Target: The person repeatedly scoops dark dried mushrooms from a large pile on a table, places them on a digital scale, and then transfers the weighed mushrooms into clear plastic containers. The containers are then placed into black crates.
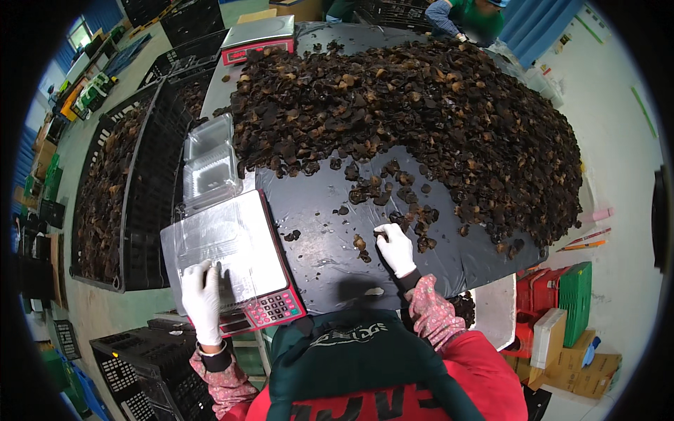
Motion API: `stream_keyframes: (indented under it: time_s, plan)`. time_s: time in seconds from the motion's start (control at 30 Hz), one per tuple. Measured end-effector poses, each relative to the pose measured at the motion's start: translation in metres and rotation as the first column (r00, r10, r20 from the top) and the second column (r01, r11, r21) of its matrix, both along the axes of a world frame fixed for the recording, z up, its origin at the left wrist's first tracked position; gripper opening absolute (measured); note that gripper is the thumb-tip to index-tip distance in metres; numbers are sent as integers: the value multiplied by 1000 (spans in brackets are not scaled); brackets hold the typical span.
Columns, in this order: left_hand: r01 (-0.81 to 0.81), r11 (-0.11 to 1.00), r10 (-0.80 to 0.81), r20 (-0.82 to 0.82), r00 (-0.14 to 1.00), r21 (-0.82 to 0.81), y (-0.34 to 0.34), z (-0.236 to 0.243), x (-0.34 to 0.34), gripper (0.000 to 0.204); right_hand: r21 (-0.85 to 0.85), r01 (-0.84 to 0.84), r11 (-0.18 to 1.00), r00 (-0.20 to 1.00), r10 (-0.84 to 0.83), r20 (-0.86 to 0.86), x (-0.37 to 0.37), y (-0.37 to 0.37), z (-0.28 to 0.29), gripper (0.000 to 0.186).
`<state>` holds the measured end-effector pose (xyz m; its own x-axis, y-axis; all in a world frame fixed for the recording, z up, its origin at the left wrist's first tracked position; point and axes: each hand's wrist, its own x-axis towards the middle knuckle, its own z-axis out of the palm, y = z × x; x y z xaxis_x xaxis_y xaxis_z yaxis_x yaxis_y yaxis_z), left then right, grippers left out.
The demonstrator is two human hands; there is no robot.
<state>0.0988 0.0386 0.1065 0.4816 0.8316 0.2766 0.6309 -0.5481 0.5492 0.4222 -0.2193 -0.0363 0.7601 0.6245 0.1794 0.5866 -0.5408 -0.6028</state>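
Can see a clear plastic box (232,245) on the red scale (270,309), with long axis seemingly away from the body, slightly leftward. Cannot tell if gripped by the left hand (202,302) touching there. Beside dark curled pieces (423,221), can see the right hand (397,251) with bent fingers; cannot tell if holding any. Can notice pale printing on green apron (386,361).

Lighting is bright and diffuse overall; the window (78,31) at upper left shows as a pale patch. Glare is noted on the black sheet (316,231) and the clear trays (209,172); the scale pan (246,242) nears overexposure. Soft shadows lie beside the left hand (202,295) and along the sheet's near edge. Distant background is soft; straight edges bow toward a black circular rim.
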Motion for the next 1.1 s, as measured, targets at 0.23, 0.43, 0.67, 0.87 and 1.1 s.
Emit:
stream_keyframes:
  time_s: [0.23,0.43,0.67,0.87,1.1]
  plan:
    - [-10,941,18,-20,1000,339,-24,-5,21,16,-195,-89,977,993,73,-90,-50,-15,24,27]
    - [548,440,-139,549,824,-711,-112,-19,100,27,26,-34,999,977,38,-210,-51,-17,38,9]
    - [649,-494,453,466,760,-578,-127,-100,116,44,283,-312,907,893,382,-237,-86,9,98,17]
    - [523,-365,377,391,840,-771,-125,-97,109,31,-103,-14,995,1000,12,-14,-38,13,20,18]
    - [508,-374,284,425,859,-776,-124,-95,112,37,185,21,982,965,29,-262,-42,19,23,16]
